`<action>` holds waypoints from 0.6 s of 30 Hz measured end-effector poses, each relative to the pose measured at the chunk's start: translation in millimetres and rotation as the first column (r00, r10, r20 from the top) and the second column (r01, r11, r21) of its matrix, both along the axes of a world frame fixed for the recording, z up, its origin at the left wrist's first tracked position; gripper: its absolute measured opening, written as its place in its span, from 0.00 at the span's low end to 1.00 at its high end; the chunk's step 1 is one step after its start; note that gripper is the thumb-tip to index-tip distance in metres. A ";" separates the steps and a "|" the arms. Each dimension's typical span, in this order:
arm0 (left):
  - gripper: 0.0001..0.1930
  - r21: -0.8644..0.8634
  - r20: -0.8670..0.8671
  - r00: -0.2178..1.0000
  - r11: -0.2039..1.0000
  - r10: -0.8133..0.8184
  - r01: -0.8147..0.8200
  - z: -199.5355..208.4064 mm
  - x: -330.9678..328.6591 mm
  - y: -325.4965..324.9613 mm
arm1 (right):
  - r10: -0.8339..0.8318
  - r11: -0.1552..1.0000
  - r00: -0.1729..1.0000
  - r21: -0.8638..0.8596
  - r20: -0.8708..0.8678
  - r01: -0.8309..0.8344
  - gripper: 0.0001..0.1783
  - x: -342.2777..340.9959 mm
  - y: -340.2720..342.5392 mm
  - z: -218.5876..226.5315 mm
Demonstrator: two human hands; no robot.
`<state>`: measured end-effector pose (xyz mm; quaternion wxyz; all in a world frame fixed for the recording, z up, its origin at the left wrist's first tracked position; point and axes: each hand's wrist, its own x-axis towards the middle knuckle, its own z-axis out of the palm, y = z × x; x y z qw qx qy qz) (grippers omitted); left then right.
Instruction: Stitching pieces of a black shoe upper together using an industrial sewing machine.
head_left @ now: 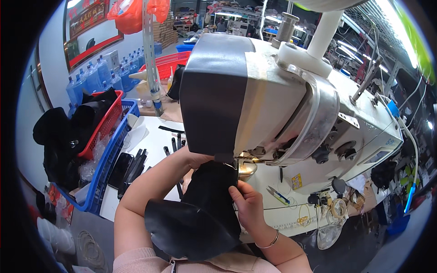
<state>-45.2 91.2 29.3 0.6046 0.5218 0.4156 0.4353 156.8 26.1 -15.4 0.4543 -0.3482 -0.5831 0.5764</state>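
Note:
A black leather-like piece (pixel 195 227) with a broad, curled flap hangs from the sewing machine (pixel 214 91) toward my lap. Its upper part lies under the needle area, beside a small lit lamp (pixel 247 169). My right hand (pixel 248 204) pinches the right edge of the piece just below the needle, thumb on top. Reaching behind the machine head, my left hand (pixel 199 159) rests at the far left of the piece; its fingers are hidden there.
Black straps (pixel 133 167) and a phone (pixel 121 169) lie at left, beside a blue basket (pixel 109 159) and a red basket (pixel 102 125) of black pieces. Thread snips (pixel 276 195), a small yellow packet (pixel 297 181) and tape rolls (pixel 338 208) are at right.

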 end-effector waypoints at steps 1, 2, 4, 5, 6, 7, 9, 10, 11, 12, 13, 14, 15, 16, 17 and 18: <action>0.17 0.001 -0.003 1.000 1.000 0.002 -0.002 2.6 2.0 2.4 | -0.013 1.000 1.000 0.010 0.014 0.013 0.13 -0.2 0.6 -0.5; 0.17 0.002 -0.006 1.000 1.000 0.004 -0.004 1.2 1.1 -0.5 | -0.017 1.000 1.000 0.008 0.010 0.017 0.13 -0.4 0.3 -0.7; 0.17 0.004 -0.009 1.000 1.000 0.007 -0.006 0.9 -4.0 -0.8 | -0.018 1.000 1.000 0.014 0.003 0.018 0.13 -0.1 0.8 -1.8; 0.17 0.006 -0.010 1.000 1.000 0.008 -0.008 -2.0 2.3 -2.3 | -0.023 1.000 1.000 0.012 0.001 0.023 0.13 0.1 1.1 -1.9; 0.17 0.007 -0.012 1.000 1.000 0.014 -0.014 -1.3 2.4 -2.8 | -0.014 1.000 1.000 -0.003 -0.009 0.014 0.13 0.2 1.0 -1.4; 0.17 0.008 -0.013 1.000 1.000 0.019 -0.019 -0.4 1.4 -3.2 | -0.005 1.000 1.000 -0.018 -0.019 0.005 0.14 0.2 0.7 -1.2; 0.17 0.011 -0.013 0.999 1.000 0.030 -0.029 0.9 1.2 -3.3 | -0.003 1.000 0.999 -0.027 -0.034 0.002 0.14 0.3 -0.2 -2.0; 0.17 0.013 -0.013 0.999 0.999 0.034 -0.034 1.5 3.1 -2.7 | -0.001 0.999 0.999 -0.033 -0.046 -0.001 0.14 0.7 -0.5 -2.5; 0.17 0.015 -0.012 0.999 0.999 0.038 -0.038 2.7 2.6 -1.7 | -0.003 0.999 0.999 -0.034 -0.046 0.002 0.14 1.3 -0.5 -3.1; 0.17 0.017 -0.012 0.999 0.999 0.045 -0.045 5.9 2.3 -0.1 | 0.005 0.999 0.999 -0.038 -0.051 -0.007 0.15 1.7 -0.6 -3.2; 0.17 0.020 -0.013 0.999 0.999 0.051 -0.051 8.0 2.4 0.3 | 0.014 0.999 0.998 -0.042 -0.055 -0.016 0.15 2.6 -0.8 -3.0; 0.17 0.023 -0.013 0.998 0.998 0.057 -0.057 8.6 4.1 -0.9 | 0.013 0.999 0.998 -0.042 -0.057 -0.015 0.15 5.8 -1.5 -2.2; 0.17 0.026 -0.013 0.998 0.998 0.060 -0.060 9.7 5.4 -0.8 | -0.017 0.999 1.000 0.041 -0.002 0.017 0.15 12.0 -2.5 -1.2; 0.17 0.032 -0.012 0.998 0.997 0.064 -0.063 11.9 4.9 0.1 | -0.051 0.991 0.997 0.127 0.051 0.044 0.15 19.9 -2.6 -0.7; 0.17 0.037 -0.011 0.998 0.997 0.067 -0.067 13.9 6.4 0.8 | -0.093 0.968 0.996 0.234 -0.008 0.092 0.14 32.2 2.2 -11.5; 0.17 0.043 -0.010 0.998 0.997 0.069 -0.069 14.3 9.0 1.0 | -0.253 0.869 0.961 0.463 0.111 0.175 0.12 51.5 7.2 -11.7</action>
